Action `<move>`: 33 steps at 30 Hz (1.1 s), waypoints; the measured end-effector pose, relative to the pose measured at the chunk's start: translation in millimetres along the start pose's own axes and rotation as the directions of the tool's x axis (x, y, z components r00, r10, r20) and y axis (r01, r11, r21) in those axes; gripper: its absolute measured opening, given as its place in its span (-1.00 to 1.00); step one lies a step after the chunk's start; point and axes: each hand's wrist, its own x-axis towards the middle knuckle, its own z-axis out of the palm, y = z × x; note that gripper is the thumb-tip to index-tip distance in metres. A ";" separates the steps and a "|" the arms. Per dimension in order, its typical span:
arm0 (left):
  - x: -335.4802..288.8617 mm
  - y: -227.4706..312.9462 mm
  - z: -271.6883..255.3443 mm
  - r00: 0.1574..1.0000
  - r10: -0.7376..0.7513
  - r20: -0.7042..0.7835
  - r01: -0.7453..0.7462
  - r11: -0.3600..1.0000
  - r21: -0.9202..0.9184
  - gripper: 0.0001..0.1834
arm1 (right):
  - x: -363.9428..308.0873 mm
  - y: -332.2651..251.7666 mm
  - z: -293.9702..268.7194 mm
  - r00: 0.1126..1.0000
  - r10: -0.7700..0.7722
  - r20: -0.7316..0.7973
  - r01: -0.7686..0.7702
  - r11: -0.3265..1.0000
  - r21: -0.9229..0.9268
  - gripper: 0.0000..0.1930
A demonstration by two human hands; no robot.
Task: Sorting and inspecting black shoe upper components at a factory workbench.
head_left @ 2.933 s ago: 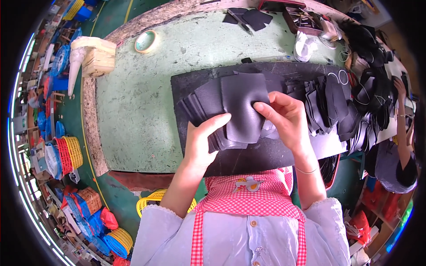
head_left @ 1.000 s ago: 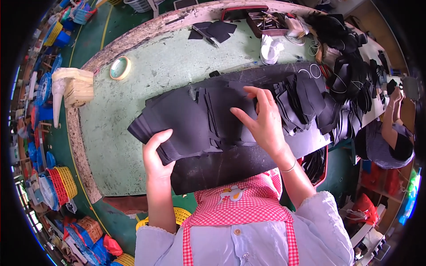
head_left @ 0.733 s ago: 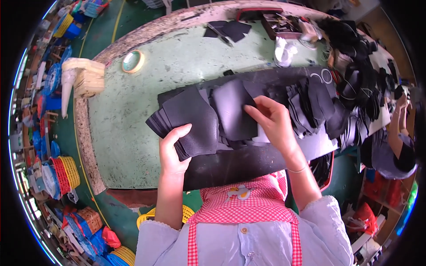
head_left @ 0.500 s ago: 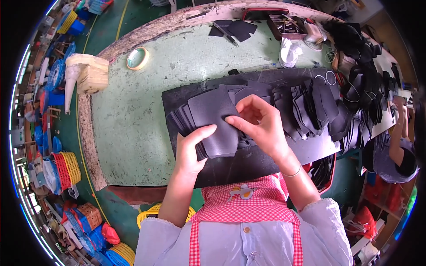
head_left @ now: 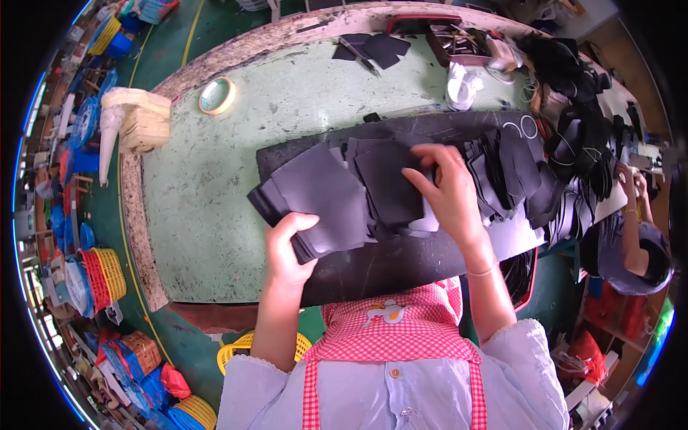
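Note:
My left hand (head_left: 289, 247) grips a fanned stack of black sheet pieces (head_left: 322, 197), thumb on top and fingers underneath. They look like cut leather or fabric panels; the exact material cannot be told. To the right, more black pieces (head_left: 390, 183) lie overlapped on a dark board (head_left: 358, 276). Over the right edge of that pile is my right hand (head_left: 455, 190), thumb and fingers apart, with nothing visible between them. Beyond it, narrower black pieces (head_left: 521, 168) stand in a leaning row.
A tape roll (head_left: 216, 95) and a wooden block with a horn-shaped arm (head_left: 143, 120) are at the table's left. Behind lie a pen-like tool (head_left: 360, 56), a tool box (head_left: 459, 46) and a white bundle (head_left: 462, 86). Another person (head_left: 634, 244) works at far right.
My right hand has left the held stack and moved right, its fingers spreading. The left hand has drawn the stack left and tilted it, uncovering pieces beneath.

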 end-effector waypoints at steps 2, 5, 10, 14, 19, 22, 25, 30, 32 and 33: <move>2.4 -4.1 6.0 0.999 0.022 -0.049 -0.021 1.000 0.015 -0.70 | 0.1 -11.9 -0.4 0.997 0.060 -0.044 -0.057 0.997 0.058 -0.64; 1.2 -13.0 -4.3 0.996 0.078 -0.048 -0.066 0.975 0.212 -0.60 | -5.2 -46.4 4.1 0.944 0.115 0.310 -0.280 0.776 0.565 -0.71; 0.1 -17.9 18.9 0.998 0.036 -0.056 -0.029 0.993 0.115 -0.52 | -8.3 -32.3 16.9 0.926 0.048 0.374 -0.313 0.653 0.689 -0.83; 4.0 -20.3 22.5 0.996 -0.047 -0.072 0.051 0.998 0.045 -0.63 | -12.6 -31.8 9.2 0.988 -0.049 0.144 -0.049 0.791 0.610 -0.86; 1.5 -19.3 34.3 1.000 -0.012 -0.025 0.013 0.997 0.074 -0.61 | -10.1 -31.1 8.1 0.933 0.188 0.307 -0.358 0.574 0.736 -0.88; -0.3 -15.0 38.6 0.986 -0.092 0.139 0.089 0.996 0.027 -0.60 | -8.9 -31.0 8.8 0.939 0.152 0.309 -0.334 0.622 0.708 -0.90; -0.2 -18.2 27.9 0.993 -0.085 0.084 0.084 0.996 0.018 -0.63 | -13.5 -36.2 1.5 0.957 0.106 0.270 -0.250 0.773 0.583 -0.87; 5.5 -16.7 -8.9 0.975 -0.052 0.215 0.071 0.994 -0.082 -0.53 | -12.6 -13.9 4.3 0.922 0.216 0.322 -0.374 0.712 0.594 -0.86; -0.5 -1.8 31.4 0.964 0.035 0.263 -0.041 0.999 0.015 -0.36 | -7.0 0.5 0.1 0.947 0.158 0.279 -0.258 0.891 0.373 -0.85; -0.2 -0.8 28.0 0.967 0.035 0.252 -0.050 0.997 0.053 -0.23 | -7.4 8.1 6.3 0.998 -0.024 0.050 0.016 0.987 0.160 -0.79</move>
